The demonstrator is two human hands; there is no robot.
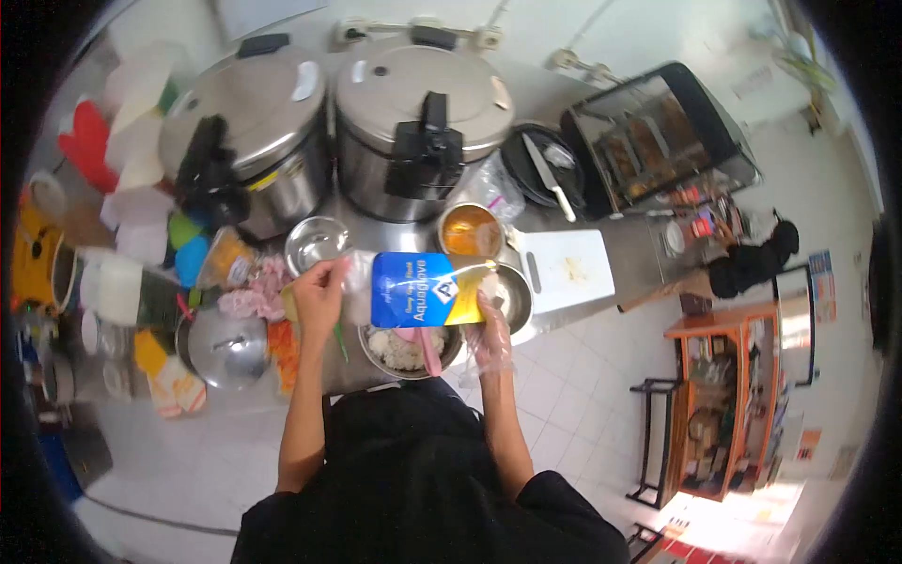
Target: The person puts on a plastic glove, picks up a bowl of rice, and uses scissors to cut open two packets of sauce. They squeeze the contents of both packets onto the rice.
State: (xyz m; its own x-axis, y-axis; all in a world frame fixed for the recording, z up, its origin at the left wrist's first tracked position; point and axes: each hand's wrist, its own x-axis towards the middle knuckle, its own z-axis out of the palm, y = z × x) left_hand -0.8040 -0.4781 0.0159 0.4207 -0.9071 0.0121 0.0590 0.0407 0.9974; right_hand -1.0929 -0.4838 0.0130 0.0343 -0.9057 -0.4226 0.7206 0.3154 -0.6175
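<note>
A blue and yellow pack (pixel 413 289), printed with the word "Aquaglove", is held above the near edge of the desk (pixel 590 318), in front of the body. Its right end is held by the right hand (pixel 493 331), which is covered with a clear plastic glove (pixel 487 369); the grip is closed on the pack, with the fingers partly hidden. By the left hand (pixel 318 293), which is bare on the forearm, a piece of thin clear plastic (pixel 356 282) is pinched between thumb and fingers just beside the left end of the pack; whether it is joined to the pack cannot be told. Below the pack, a bowl of white rice (pixel 395 352) is partly covered from view, and a pink utensil (pixel 431 352) is rested in it. Behind the left hand, a small steel bowl (pixel 317 242) is seen, and a pot with orange liquid (pixel 470 232) is placed on the far side of the pack. To the right, a white cutting board (pixel 566 263) is laid, with some crumbs on it. On the far side, two large steel cookers (pixel 404 122) are stood side by side.
</note>
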